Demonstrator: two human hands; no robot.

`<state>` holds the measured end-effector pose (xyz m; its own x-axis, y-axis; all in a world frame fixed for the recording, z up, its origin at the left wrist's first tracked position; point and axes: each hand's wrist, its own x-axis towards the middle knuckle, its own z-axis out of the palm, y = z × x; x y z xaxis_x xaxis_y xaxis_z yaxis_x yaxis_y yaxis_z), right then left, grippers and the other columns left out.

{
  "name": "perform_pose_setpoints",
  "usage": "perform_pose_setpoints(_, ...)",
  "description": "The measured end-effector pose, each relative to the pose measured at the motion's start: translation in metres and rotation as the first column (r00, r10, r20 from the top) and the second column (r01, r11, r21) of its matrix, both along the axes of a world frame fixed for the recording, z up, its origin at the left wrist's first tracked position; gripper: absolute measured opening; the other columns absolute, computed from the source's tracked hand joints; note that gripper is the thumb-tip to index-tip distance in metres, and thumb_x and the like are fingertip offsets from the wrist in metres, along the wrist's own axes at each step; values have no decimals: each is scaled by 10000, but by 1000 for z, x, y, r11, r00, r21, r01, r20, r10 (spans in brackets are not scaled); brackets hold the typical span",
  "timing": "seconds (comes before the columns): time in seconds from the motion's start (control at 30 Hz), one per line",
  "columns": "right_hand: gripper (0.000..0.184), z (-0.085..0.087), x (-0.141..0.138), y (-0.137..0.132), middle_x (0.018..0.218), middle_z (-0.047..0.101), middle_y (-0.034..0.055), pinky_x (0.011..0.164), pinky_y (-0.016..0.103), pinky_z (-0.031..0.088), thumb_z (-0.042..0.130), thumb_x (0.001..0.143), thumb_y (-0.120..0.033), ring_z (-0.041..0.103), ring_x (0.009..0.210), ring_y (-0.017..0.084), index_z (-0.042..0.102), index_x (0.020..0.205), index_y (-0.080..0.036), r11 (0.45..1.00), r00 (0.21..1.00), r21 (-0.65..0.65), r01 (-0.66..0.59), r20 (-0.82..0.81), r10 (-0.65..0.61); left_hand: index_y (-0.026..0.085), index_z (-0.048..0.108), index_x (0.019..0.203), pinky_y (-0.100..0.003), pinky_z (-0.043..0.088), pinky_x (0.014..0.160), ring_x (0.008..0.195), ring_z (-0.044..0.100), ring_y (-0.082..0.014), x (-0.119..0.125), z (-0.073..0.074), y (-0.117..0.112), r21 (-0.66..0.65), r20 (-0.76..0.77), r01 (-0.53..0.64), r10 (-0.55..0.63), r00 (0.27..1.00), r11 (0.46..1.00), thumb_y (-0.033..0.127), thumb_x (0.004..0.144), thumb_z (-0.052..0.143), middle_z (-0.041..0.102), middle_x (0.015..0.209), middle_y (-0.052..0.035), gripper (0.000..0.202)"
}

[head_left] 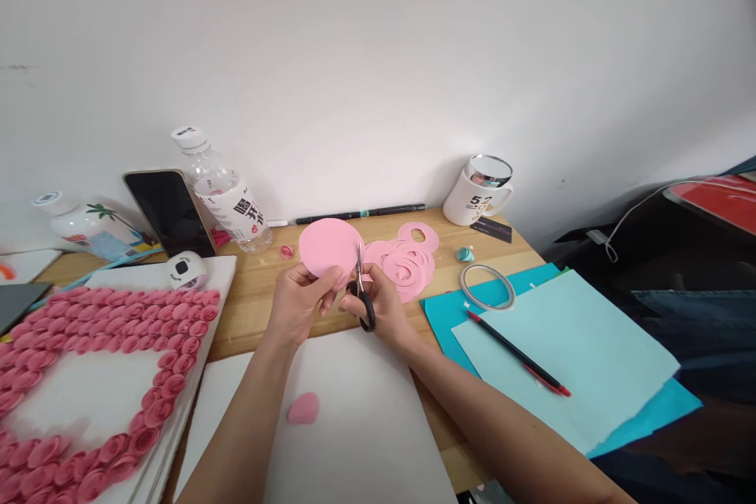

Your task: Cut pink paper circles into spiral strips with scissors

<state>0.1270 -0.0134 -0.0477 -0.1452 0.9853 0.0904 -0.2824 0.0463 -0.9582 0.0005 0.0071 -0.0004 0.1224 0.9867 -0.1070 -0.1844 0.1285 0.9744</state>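
Between the fingers and thumb of my left hand [301,295] is a round pink paper disc [327,246], held up over the desk. My right hand [381,303] grips black-handled scissors [367,309], their blades pointing up at the disc's right edge. Whether the blades bite into the paper I cannot tell. Behind my right hand lies a pile of pink paper rings and spirals [407,264]. A small pink paper scrap [303,408] rests on the white board [354,441] below my hands.
At left, a board with rolled pink paper roses [171,386] carries a white tape dispenser [186,270]. Behind stand a phone [171,209] and a bottle [230,201]. Rightward are a mug [469,197], a tape roll [487,287], blue paper sheets [614,346] and a pen [516,350].
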Motion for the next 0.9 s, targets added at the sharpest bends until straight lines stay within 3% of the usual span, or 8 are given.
perform_pose_setpoints(0.27, 437, -2, -2, -2, 532, 478, -96, 401, 180, 304, 720, 635, -394, 401, 418, 63, 388, 862, -222, 999, 999, -41, -1, 44, 2, 148, 514, 523, -197, 249, 360, 342, 347, -30, 0, 3, -1, 16, 29, -9, 9, 1000, 1000, 289, 642, 680, 480, 431, 49, 248)
perform_pose_setpoints(0.43, 465, 0, -4, -3, 557, 490, -86, 416, 179, 272, 751, 616, -370, 366, 442, 59, 394, 873, -217, 998, 998, -34, -55, 1, 55, 150, 460, 436, -199, 253, 363, 335, 326, -33, 2, 4, -2, -17, -11, -30, 30, 1000, 999, 267, 630, 675, 389, 342, 60, 312)
perform_pose_setpoints(0.67, 541, 3, -1, 2, 646, 473, -60, 562, 237, 368, 784, 568, -379, 469, 595, 111, 401, 914, -219, 1000, 1000, 26, 13, -1, -13, 147, 503, 458, -194, 238, 337, 336, 348, -37, 0, 2, 0, -42, -104, -25, 21, 994, 999, 232, 564, 679, 448, 383, 47, 223)
perform_pose_setpoints(0.9, 487, 2, 0, 1, 644, 458, -51, 523, 219, 325, 773, 584, -388, 426, 581, 102, 406, 851, -212, 999, 1000, 36, -6, 2, 6, 142, 520, 472, -183, 231, 332, 337, 347, -33, -2, 1, 0, -47, -95, -25, 21, 995, 999, 240, 565, 696, 444, 382, 49, 222)
